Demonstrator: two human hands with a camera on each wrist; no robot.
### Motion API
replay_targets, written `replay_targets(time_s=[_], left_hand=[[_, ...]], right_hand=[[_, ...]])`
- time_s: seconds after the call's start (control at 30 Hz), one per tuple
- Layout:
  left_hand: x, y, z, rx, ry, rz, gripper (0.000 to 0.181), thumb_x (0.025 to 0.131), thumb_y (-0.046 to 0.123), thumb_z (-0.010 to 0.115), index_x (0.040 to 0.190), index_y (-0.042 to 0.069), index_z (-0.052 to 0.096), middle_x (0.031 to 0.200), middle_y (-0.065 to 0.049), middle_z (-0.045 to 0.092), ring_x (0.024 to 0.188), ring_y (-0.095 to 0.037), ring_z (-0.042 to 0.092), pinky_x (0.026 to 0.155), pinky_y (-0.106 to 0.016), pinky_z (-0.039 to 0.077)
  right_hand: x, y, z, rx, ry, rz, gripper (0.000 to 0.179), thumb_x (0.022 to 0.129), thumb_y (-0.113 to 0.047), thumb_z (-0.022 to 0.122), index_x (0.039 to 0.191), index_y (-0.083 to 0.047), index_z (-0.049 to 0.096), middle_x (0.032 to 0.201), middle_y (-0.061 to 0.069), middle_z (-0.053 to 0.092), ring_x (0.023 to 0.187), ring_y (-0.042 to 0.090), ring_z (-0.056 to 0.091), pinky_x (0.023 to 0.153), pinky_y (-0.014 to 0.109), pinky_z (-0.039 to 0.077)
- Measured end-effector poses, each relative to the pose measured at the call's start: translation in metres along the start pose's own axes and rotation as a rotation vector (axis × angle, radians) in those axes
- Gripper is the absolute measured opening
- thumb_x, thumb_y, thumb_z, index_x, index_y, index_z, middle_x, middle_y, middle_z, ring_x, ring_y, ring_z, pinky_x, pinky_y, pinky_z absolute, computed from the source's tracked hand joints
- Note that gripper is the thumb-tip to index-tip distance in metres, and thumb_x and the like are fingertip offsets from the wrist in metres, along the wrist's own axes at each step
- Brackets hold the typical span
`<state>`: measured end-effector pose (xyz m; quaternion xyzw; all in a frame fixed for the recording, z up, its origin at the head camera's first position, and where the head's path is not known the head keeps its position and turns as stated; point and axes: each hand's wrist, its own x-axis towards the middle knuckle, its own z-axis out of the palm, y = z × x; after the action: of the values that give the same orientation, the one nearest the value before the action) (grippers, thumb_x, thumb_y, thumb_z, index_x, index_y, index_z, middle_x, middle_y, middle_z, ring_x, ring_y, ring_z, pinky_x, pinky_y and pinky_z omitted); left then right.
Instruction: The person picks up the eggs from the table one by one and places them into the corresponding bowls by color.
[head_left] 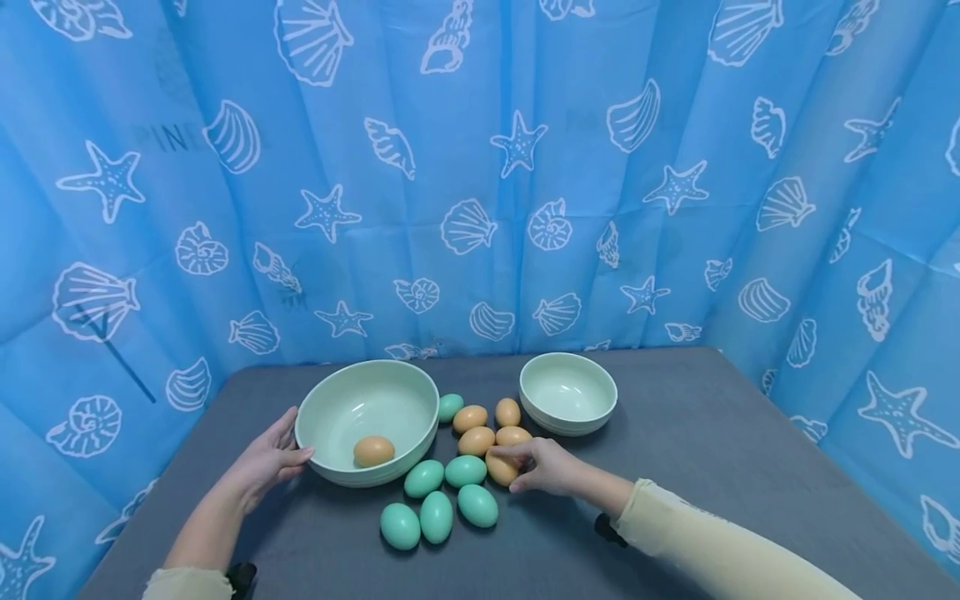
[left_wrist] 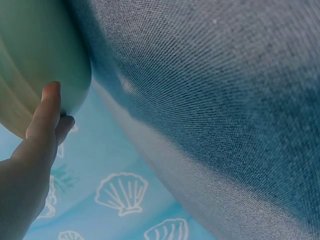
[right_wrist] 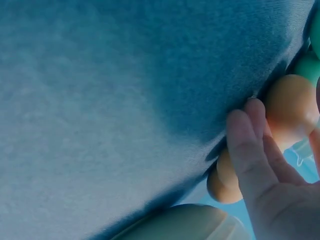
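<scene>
My left hand [head_left: 264, 462] rests against the left side of the large pale green bowl [head_left: 315, 408], its fairly straight fingers touching the outer wall, as the left wrist view also shows. One brown egg [head_left: 373, 451] lies inside that bowl. With thumb and fingers, my right hand [head_left: 551, 468] pinches a brown egg [head_left: 500, 470] at the near end of a group of brown eggs [head_left: 476, 442]. In the right wrist view that held egg [right_wrist: 291, 106] sits between the fingers and the thumb, which is partly out of frame. Several green eggs [head_left: 437, 517] lie just left of it.
A smaller pale green bowl [head_left: 567, 423] stands at the back right. One green egg [head_left: 450, 407] lies close beside the large bowl. Grey cloth covers the table [head_left: 675, 467], and a blue shell-patterned curtain [head_left: 465, 167] hangs behind it.
</scene>
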<state>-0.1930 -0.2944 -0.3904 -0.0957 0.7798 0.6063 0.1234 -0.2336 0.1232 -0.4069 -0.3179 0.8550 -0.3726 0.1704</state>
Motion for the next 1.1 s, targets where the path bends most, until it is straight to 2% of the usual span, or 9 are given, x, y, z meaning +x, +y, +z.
replay_targets(time_s=[0.27,0.4,0.5,0.73,0.87,0.97,1.1], left_hand=[[0.000,-0.003,0.000,0.007,0.001,0.000,0.092,0.103,0.012,0.056,0.157,0.009,-0.017,0.163,-0.024,-0.017,0.151,-0.047,-0.003,0.118,-0.060,0.025],[0.000,-0.005,0.000,0.010,0.009,0.001,0.092,0.102,0.013,0.057,0.157,0.009,-0.017,0.163,-0.024,-0.017,0.151,-0.048,-0.003,0.118,-0.060,0.026],[-0.002,-0.005,0.001,0.016,0.015,-0.002,0.092,0.102,0.012,0.057,0.157,0.008,-0.016,0.163,-0.025,-0.017,0.151,-0.048,-0.003,0.118,-0.061,0.025],[-0.002,-0.006,0.005,0.017,0.019,0.015,0.091,0.102,0.011,0.057,0.158,0.007,-0.015,0.163,-0.025,-0.015,0.151,-0.047,-0.002,0.117,-0.061,0.026],[-0.001,-0.005,0.005,0.017,0.012,0.020,0.091,0.102,0.012,0.056,0.158,0.007,-0.015,0.163,-0.025,-0.015,0.151,-0.047,-0.001,0.117,-0.061,0.026],[-0.001,-0.004,0.004,0.013,0.010,0.022,0.089,0.103,0.011,0.055,0.158,0.007,-0.015,0.163,-0.024,-0.015,0.151,-0.047,-0.001,0.118,-0.061,0.026],[0.001,-0.005,0.002,0.007,0.009,0.023,0.090,0.103,0.011,0.055,0.158,0.008,-0.016,0.163,-0.024,-0.015,0.151,-0.047,-0.001,0.118,-0.061,0.025]], right_hand=[[0.002,0.002,0.008,-0.064,0.062,-0.010,0.054,0.084,-0.003,0.079,0.135,-0.002,0.063,0.088,0.003,0.066,0.070,0.008,0.050,0.057,0.022,0.040],[0.002,0.003,0.010,-0.060,0.084,-0.021,0.052,0.083,-0.003,0.080,0.132,-0.001,0.065,0.083,0.003,0.064,0.069,0.009,0.049,0.057,0.022,0.041],[0.000,0.001,0.011,-0.075,0.081,-0.015,0.053,0.082,-0.005,0.081,0.132,-0.002,0.065,0.089,0.004,0.067,0.072,0.008,0.051,0.059,0.022,0.042],[-0.002,-0.001,0.013,-0.022,0.092,0.017,0.055,0.080,0.000,0.081,0.132,-0.002,0.066,0.088,0.009,0.070,0.058,0.011,0.058,0.050,0.023,0.046],[-0.002,0.000,0.012,-0.033,0.110,-0.010,0.052,0.079,0.000,0.082,0.128,-0.001,0.068,0.109,0.017,0.073,0.074,0.011,0.060,0.059,0.022,0.048],[-0.002,0.000,0.008,-0.028,0.109,-0.025,0.050,0.079,-0.002,0.082,0.128,0.000,0.068,0.124,0.020,0.069,0.091,0.016,0.065,0.067,0.021,0.052],[-0.004,-0.001,0.002,0.030,0.112,-0.011,0.051,0.080,-0.002,0.081,0.128,0.001,0.067,0.123,0.021,0.069,0.098,0.025,0.069,0.070,0.022,0.056]])
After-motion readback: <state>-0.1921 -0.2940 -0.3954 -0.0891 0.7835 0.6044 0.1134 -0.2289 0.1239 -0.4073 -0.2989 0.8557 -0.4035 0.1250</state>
